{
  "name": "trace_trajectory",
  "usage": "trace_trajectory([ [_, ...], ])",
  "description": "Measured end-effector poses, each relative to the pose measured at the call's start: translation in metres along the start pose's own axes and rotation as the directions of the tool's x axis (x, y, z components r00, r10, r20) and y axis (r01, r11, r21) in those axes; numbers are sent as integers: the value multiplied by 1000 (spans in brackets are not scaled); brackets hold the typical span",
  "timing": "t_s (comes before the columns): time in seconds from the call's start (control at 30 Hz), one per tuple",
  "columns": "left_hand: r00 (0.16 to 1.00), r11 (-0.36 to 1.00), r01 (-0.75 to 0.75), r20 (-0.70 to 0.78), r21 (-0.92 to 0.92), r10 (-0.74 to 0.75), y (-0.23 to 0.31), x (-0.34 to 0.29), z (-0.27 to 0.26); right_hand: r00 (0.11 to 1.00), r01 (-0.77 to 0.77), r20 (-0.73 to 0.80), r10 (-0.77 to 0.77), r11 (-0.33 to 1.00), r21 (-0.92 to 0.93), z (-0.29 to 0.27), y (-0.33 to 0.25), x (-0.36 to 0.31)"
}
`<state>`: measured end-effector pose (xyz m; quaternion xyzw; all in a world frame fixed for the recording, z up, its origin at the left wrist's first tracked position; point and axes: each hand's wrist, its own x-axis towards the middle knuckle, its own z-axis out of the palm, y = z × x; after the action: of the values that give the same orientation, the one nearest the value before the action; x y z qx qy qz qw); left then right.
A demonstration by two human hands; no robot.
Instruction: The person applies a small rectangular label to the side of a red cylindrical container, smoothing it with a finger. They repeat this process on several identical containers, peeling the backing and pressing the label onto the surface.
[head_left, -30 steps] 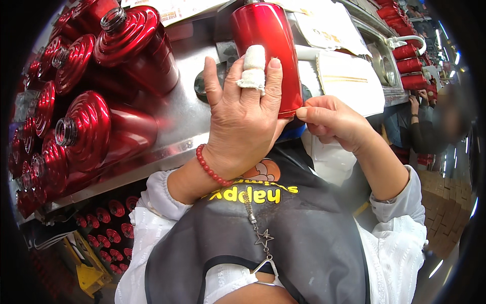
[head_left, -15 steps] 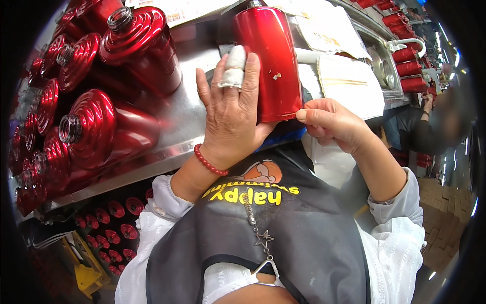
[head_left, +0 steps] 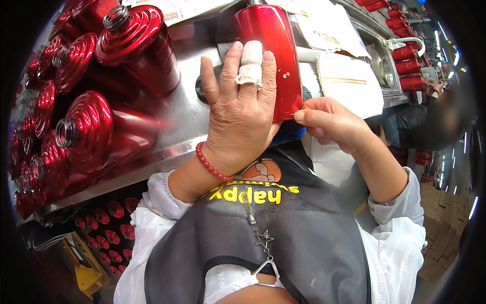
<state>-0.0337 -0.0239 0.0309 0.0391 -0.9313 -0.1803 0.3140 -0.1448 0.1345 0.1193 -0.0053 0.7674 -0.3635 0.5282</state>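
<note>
A glossy red bottle (head_left: pixel 284 55) lies on its side in front of me, its neck pointing away and its base toward me. Small gold flecks mark its upper surface. My left hand (head_left: pixel 240 104) rests against the bottle's left side, fingers stretched out and spread. White wrapping (head_left: pixel 250 66) covers one of those fingers, and a red bead bracelet circles the wrist. At the bottle's base, on the right corner, the thumb and fingers of my right hand (head_left: pixel 331 121) are pinched together. What lies between them is too small to make out.
Several ribbed red bottles (head_left: pixel 96 126) crowd the metal table (head_left: pixel 190 109) at left. White sheets (head_left: pixel 349 83) lie to the right, beside a metal basin (head_left: pixel 383 68). More red bottles (head_left: pixel 116 209) stand below the table. Another person (head_left: pixel 440 121) is at far right.
My left hand has slid right across the bottle, covering more of it, and turned slightly. The right hand keeps its pinch at the base corner.
</note>
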Motion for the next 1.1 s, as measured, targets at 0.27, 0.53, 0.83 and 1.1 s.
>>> trace_trajectory([
  [0.27, 1000, 1000, 0, 9, 28, 0, 2, 1, 2, 1000, 5, -27, -6, 999, -51, 6, -4, 0],
  [0.53, 1000, 1000, -9, 6, -23, 9, 3, 2, 0, 1000, 21, 2, -21, 1000, -11, -3, 3, 4],
  [0.83, 1000, 1000, -2, 0, 12, 2, 3, 1, 2, 1000, 17, -8, -16, 997, 80, -1, 5, 4],
  [1.1, 1000, 1000, 1, 15, -4, -1, 0, -2, 3, 982, -1, 179, -63, 940, 340, -17, 27, 18],
])
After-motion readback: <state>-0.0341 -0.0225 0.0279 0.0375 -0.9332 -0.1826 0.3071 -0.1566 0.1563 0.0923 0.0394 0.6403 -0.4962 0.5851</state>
